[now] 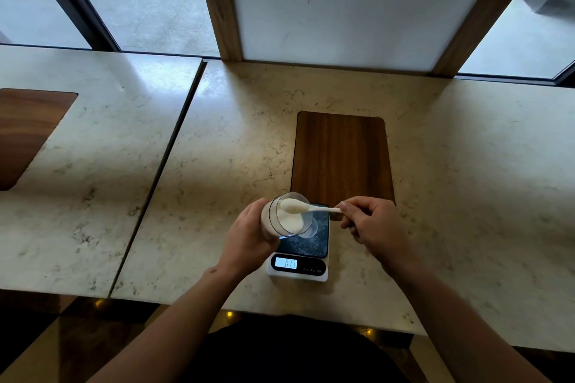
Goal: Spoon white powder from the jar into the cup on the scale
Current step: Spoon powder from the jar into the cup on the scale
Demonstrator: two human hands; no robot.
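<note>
Jar (281,218) tilted in left hand (249,235), right-hand fingers (350,211) pinching heaped spoon (303,208) above scale (300,253)

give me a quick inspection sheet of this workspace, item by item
surface: pale marbled counter with a dark wood inlay behind the scale; a seam splits it from a second slab on the left
job's things: jar tilted on its side above the scale, white powder inside; spoon heaped with powder at the jar mouth; clear cup on the scale plate, mostly hidden; display lit, digits unclear
clutter: nothing seen
grippers: left hand wrapped around the jar; right hand pinching the spoon handle
cables: nothing seen
surroundings: white panel in a wood frame, windows either side
</note>
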